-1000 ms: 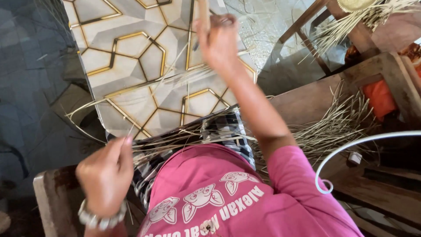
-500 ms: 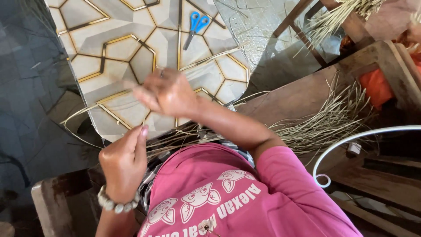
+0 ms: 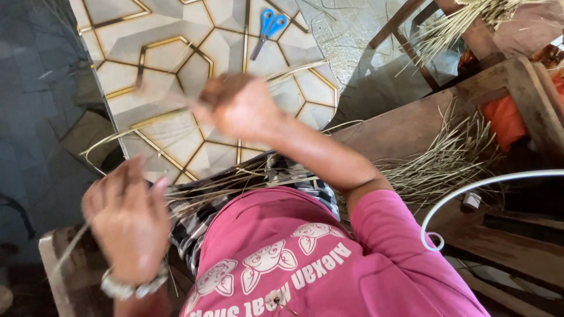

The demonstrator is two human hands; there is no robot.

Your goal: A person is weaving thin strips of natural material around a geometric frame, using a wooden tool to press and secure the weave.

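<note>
- Right hand [image 3: 238,105] raised and blurred above the lap, fingers curled narrowly, apparently pinching one thin pale straw-coloured reed strand [image 3: 294,70] that runs up and away from it; lifted high, probably to draw the strand's length free of the rest.
- Left hand [image 3: 126,217] low and near the body, fingers loosely bent around another thin strand [image 3: 70,252] trailing down past the wrist; whether firmly gripped or only guided, cannot tell through the blur. Beaded silver bracelet [image 3: 126,289] on that wrist.
- Bundle of long pale reed strands [image 3: 235,185] lying across the lap between both hands, over the checked black-and-white cloth [image 3: 294,176], kept within easy reach of either hand.
- Loose heap of the same dry strands [image 3: 440,164] beyond the right forearm, on the dark wooden table [image 3: 405,126].
- Blue-handled scissors [image 3: 267,29] on the hexagon-patterned grey and gold floor [image 3: 147,58], well beyond the right hand, untouched.
- White curved wire hoop [image 3: 470,194] off to the right of the right elbow.
- Against half a second earlier: right hand swung further up and outward, left hand dropped lower and opened slightly, gap between both hands wider; scissors unmoved.
</note>
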